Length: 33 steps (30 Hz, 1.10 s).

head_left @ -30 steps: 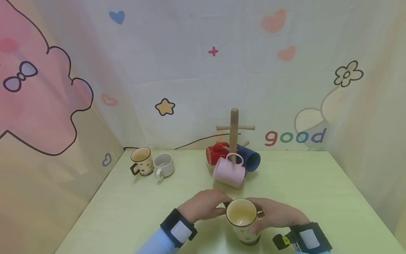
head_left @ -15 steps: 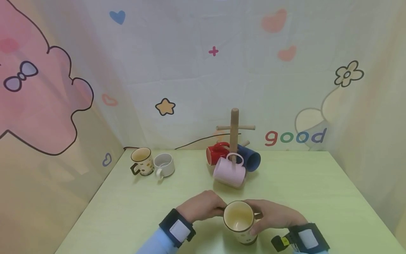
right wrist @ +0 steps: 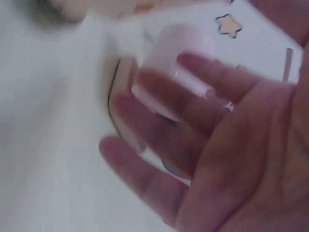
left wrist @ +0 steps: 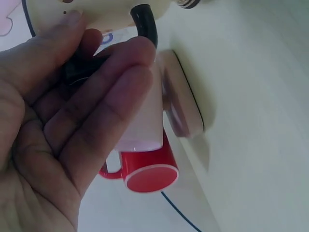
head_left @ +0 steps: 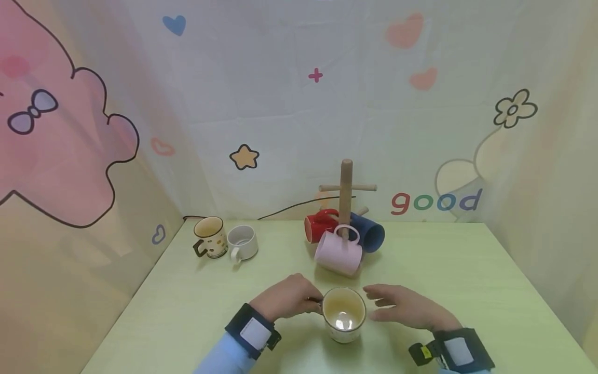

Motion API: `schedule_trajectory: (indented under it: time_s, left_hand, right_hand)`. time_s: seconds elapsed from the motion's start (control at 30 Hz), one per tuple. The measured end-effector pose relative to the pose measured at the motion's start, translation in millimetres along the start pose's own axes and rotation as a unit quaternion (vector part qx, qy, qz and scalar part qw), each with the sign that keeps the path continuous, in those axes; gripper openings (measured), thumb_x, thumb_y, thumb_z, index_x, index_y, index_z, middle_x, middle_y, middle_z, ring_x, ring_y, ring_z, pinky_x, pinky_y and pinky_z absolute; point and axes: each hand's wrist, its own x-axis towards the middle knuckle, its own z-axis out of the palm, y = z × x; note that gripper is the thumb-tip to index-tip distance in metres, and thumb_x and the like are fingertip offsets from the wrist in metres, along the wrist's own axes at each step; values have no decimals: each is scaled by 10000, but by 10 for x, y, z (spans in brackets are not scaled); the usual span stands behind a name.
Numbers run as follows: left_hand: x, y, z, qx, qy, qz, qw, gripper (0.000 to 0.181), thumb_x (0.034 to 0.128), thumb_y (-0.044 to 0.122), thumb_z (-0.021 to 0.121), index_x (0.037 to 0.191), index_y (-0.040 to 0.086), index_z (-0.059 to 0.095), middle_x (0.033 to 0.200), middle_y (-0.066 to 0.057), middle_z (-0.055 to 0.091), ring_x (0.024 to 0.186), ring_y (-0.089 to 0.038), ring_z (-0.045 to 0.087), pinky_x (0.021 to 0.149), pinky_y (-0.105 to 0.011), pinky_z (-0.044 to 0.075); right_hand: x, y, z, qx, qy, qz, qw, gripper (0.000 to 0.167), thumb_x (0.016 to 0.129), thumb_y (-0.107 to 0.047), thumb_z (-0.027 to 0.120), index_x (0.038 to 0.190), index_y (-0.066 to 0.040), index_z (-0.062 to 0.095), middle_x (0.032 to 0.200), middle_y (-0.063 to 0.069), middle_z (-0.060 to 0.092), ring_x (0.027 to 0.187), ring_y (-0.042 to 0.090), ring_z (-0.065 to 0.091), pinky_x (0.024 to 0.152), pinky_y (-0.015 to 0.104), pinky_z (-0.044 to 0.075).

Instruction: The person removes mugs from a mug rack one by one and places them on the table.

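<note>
My left hand [head_left: 288, 297] grips a cream mug [head_left: 344, 324] by its dark handle [left wrist: 145, 24], which sits on the mug's left side. In the head view the mug stands nearly upright at the front middle of the table, its yellowish inside facing up; whether its base touches the table I cannot tell. Just right of the mug, my right hand [head_left: 407, 307] holds nothing, its fingers [right wrist: 145, 130] spread and apart from the mug. Behind both hands, a pink mug [head_left: 338, 253], a red mug [head_left: 317, 228] and a blue mug [head_left: 369, 234] hang on a wooden mug tree [head_left: 346, 182].
At the back left of the pale green table [head_left: 163, 317], a spotted cream mug [head_left: 212, 241] with a dark handle stands beside a small white cup [head_left: 243, 244]. A printed curtain [head_left: 280, 104] hangs behind the table. One upper crossbar [head_left: 364, 187] of the tree bears no mug.
My right hand has let go of the mug and drawn off to its right. The mug has moved left and slightly away with my left hand, which keeps its grip on the handle.
</note>
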Motion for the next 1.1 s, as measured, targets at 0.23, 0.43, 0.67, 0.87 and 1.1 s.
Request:
schedule_trajectory:
  time_s: [0.23,0.43,0.67,0.87,1.1]
  left_hand:
    - [-93,-118,-75,-126,133,-482,9987,76,919,166,719,954,156,785,735,148,642,632,3,557,609,-175,485]
    - [-228,-254,-177,-159,513,-905,9944,82,923,156,707,936,131,784,723,82,662,594,-29,566,575,-221,476]
    - [-346,-451,-298,-108,1431,-1876,9717,108,927,162,702,883,86,764,721,-12,663,592,-99,563,550,-278,445]
    - [-319,-604,-307,61,2312,-2465,9411,201,944,138,666,775,46,723,633,1,602,552,-126,532,527,-287,419]
    - [-163,-706,-285,175,3158,-3122,8958,314,945,158,663,648,64,624,569,-5,515,529,-159,479,492,-282,363]
  right_hand:
    - [-25,51,-38,-2362,1249,1263,9553,760,854,-541,699,1321,44,566,1246,285,605,1185,476,541,947,623,430]
    - [-54,88,-50,-2703,1367,1487,9413,775,842,-560,696,1274,75,586,1196,315,614,1152,496,553,903,628,455]
    - [-52,112,-37,-2654,1346,1526,9424,771,844,-569,691,1271,66,593,1182,299,628,1134,478,569,899,623,462]
    - [-49,115,-26,-2573,1304,1535,9451,781,843,-575,690,1277,66,588,1187,294,628,1133,479,569,896,626,460]
    - [-54,106,-6,-2508,1266,1557,9470,768,844,-556,695,1279,67,586,1192,287,629,1139,475,568,902,624,454]
